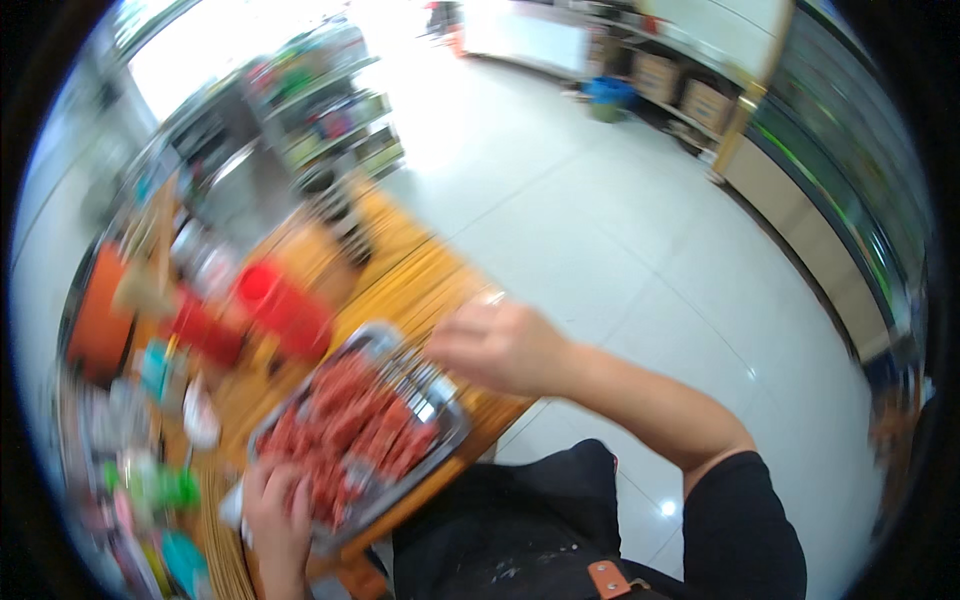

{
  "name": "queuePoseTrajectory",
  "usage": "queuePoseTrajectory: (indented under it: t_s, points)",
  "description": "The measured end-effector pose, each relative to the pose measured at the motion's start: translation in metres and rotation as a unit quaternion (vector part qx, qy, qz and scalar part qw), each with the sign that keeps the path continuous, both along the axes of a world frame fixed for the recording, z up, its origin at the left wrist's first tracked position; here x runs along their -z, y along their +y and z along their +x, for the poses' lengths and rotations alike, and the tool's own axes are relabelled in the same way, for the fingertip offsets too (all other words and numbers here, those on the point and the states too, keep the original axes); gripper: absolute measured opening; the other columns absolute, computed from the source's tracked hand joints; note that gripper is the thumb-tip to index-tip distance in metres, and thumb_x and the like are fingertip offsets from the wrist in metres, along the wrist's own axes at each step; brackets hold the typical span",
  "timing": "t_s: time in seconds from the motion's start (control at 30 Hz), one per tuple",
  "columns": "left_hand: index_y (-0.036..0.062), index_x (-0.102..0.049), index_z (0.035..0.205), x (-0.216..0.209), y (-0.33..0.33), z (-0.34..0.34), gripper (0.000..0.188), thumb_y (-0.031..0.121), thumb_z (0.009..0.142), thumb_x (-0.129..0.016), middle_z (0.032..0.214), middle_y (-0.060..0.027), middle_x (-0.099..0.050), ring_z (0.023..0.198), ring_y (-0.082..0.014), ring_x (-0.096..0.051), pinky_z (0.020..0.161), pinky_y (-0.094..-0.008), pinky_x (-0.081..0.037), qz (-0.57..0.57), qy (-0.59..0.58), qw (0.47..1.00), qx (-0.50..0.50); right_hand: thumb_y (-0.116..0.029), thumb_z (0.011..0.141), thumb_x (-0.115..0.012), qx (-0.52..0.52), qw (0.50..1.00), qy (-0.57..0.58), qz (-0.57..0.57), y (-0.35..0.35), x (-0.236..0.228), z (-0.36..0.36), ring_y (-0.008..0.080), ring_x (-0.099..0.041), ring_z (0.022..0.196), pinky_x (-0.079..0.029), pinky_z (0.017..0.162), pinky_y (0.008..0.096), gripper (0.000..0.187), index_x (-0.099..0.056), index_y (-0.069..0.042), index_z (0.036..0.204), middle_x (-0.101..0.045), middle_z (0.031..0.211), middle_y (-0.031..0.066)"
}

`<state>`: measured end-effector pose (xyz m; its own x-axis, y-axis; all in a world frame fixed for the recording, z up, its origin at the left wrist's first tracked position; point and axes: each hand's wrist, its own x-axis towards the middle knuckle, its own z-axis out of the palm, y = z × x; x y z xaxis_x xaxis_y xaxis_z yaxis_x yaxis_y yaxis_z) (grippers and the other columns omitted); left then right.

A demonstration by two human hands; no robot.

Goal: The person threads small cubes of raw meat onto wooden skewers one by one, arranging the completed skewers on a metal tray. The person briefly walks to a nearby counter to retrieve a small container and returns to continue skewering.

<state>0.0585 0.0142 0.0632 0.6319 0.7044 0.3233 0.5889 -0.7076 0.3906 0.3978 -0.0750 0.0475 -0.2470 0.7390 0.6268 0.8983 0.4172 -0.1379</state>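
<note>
Raw red meat, in pieces heaped together, lies in a shiny metal tray near the table's edge. At the tray's near left corner is my left hand, its fingers curled against the meat; what they pinch is hidden. My right hand hovers just past the tray's right far side with its fingertips drawn together, and blur hides anything in them. Thin light sticks cross the tray beside that hand. Left of the tray, below my left hand, runs a bundle of bamboo skewers.
The wooden table carries a red container, a white bottle and several blurred items on the left. Beyond stands a loaded shelf rack. Tiled floor stretches right to a glass-fronted cabinet; a blue-lined bin stands far off.
</note>
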Motion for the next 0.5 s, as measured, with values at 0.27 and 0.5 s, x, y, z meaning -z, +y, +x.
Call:
queuePoseTrajectory:
  t_s: [0.27, 0.5]
  points:
    - [0.0002, -0.059, 0.09, -0.046, -0.053, 0.202, 0.01, 0.01, 0.091, -0.057, 0.091, -0.0145, -0.056, 0.091, -0.0288, -0.054, 0.078, -0.0404, -0.046, -0.025, -0.051, 0.952, 0.302, -0.026, 0.085, -0.056, 0.322, 0.855, 0.139, -0.381, -0.27, 0.106, 0.078, 0.0276, -0.058, 0.079, -0.049, 0.06, 0.04, 0.023, -0.06, -0.007, 0.073, -0.058, 0.086, 0.0092]
    - [0.0034, -0.055, 0.117, -0.023, -0.172, 0.444, 0.033, 0.018, 0.088, -0.062, 0.112, -0.016, -0.054, 0.089, -0.0255, -0.056, 0.071, -0.0361, -0.049, -0.208, 0.167, 0.834, 0.482, -0.025, 0.082, -0.056, 0.419, 0.662, 0.387, -0.487, -0.487, 0.042, 0.032, 0.036, -0.061, 0.088, -0.05, 0.07, 0.0482, 0.022, -0.06, -0.004, 0.091, -0.061, 0.09, 0.0155]
